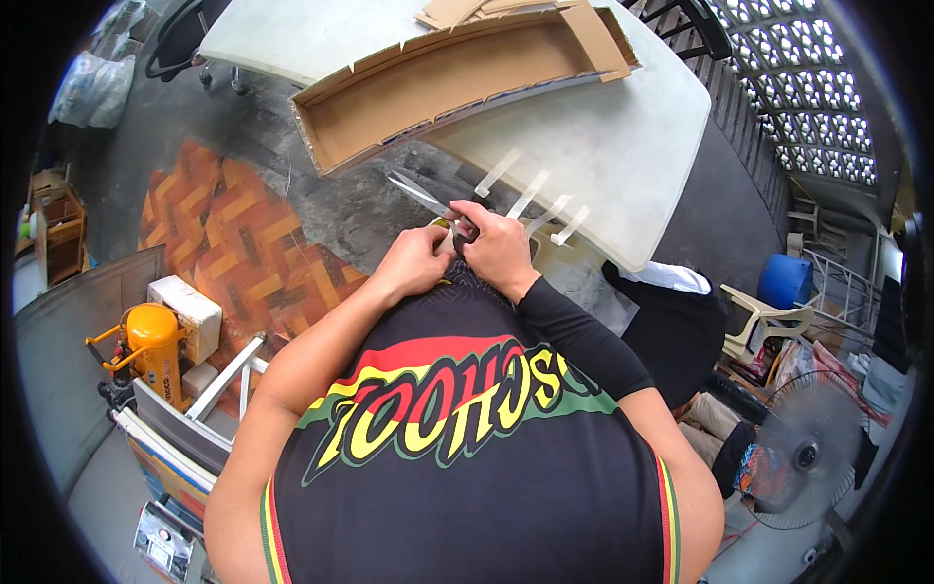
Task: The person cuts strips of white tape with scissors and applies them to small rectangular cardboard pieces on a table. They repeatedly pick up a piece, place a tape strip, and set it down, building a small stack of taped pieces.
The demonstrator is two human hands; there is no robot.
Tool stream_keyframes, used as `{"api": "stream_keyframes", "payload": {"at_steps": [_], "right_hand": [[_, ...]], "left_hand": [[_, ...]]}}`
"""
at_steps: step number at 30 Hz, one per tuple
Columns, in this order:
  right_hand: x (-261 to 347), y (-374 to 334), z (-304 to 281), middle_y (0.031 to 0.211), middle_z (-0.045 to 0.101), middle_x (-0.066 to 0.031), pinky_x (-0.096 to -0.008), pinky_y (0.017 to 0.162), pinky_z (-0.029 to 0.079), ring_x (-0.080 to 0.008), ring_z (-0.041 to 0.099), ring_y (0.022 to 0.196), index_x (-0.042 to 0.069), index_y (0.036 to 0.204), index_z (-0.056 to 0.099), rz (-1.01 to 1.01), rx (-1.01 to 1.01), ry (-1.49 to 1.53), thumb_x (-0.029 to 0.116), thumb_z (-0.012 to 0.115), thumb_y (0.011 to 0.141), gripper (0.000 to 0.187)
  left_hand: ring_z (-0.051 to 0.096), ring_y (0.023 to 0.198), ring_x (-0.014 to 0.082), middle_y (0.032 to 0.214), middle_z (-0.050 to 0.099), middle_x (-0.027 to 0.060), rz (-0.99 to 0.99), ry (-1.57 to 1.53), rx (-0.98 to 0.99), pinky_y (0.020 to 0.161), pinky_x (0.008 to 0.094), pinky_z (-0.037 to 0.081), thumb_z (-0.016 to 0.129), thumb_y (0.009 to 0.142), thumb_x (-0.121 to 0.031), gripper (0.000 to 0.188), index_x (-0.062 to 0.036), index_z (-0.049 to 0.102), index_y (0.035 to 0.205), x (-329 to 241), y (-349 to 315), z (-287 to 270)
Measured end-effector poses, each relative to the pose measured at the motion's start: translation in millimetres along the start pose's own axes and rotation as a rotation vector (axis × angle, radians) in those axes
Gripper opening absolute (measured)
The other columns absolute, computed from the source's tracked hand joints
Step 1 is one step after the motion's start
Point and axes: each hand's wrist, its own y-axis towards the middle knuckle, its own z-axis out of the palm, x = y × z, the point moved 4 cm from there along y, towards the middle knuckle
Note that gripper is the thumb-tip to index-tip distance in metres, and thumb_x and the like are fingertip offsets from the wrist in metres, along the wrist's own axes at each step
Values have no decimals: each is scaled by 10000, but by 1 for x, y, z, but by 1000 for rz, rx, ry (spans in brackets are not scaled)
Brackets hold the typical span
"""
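Close in front of my chest, my right hand [498, 251] is closed around a pair of scissors [420, 193]. Their blades are parted and point away to the left. Beside it, my left hand [418, 261] has its fingers curled on what looks like a roll of tape [443, 224], mostly hidden by both hands. Several whitish tape strips [528, 194] hang in a row off the near edge of the white table [642, 146]. A long, shallow, open cardboard box [457, 83] lies across that table, beyond my hands.
Flat cardboard pieces [477, 12] lie behind the box. A black garment [671, 326] hangs to the right, near a fan [806, 454] and a blue drum [784, 282]. At left are a yellow tank [154, 336] and a metal frame [226, 380] on the floor.
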Motion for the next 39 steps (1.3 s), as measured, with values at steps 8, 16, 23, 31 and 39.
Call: {"api": "stream_keyframes", "payload": {"at_steps": [8, 16, 23, 31, 39], "right_hand": [[13, 2, -6, 729, 698, -77, -410, 635, 556, -306, 707, 690, 137, 1096, 670, 67, -48, -23, 108, 724, 762, 339], [21, 6, -18, 756, 703, -121, -405, 630, 538, -329, 702, 687, 76, 1067, 653, 287, 26, 148, 80, 728, 757, 319], [15, 18, -32, 728, 689, -90, -415, 685, 545, -320, 701, 720, 95, 1087, 655, 298, 66, 61, 99, 703, 741, 350], [23, 20, -30, 734, 698, -72, -421, 683, 551, -311, 706, 723, 125, 1091, 676, 297, 74, 19, 122, 732, 754, 342], [33, 18, -29, 729, 698, -68, -448, 672, 551, -325, 702, 718, 135, 1046, 654, 164, 78, -66, 73, 703, 747, 309]], "left_hand": [[663, 853, 430, 832, 689, 232, 178, 293, -160, 794, 488, 540, 621, 917, -189, 180, -32, 703, 949, 2, 3, -7], [678, 824, 425, 849, 692, 240, 251, 321, -96, 706, 499, 524, 682, 904, -283, 287, -13, 707, 1000, 18, 20, -12], [657, 966, 297, 944, 688, 135, 432, 209, 28, 1110, 530, 334, 722, 912, -272, 244, -53, 679, 1012, 44, 18, -15], [678, 788, 341, 834, 686, 175, 321, 150, 2, 792, 421, 532, 702, 920, -248, 229, -26, 675, 969, 28, 19, -16], [691, 748, 370, 771, 695, 183, 188, 196, -105, 672, 459, 519, 680, 918, -277, 257, -20, 694, 921, 25, 28, -16]]}}
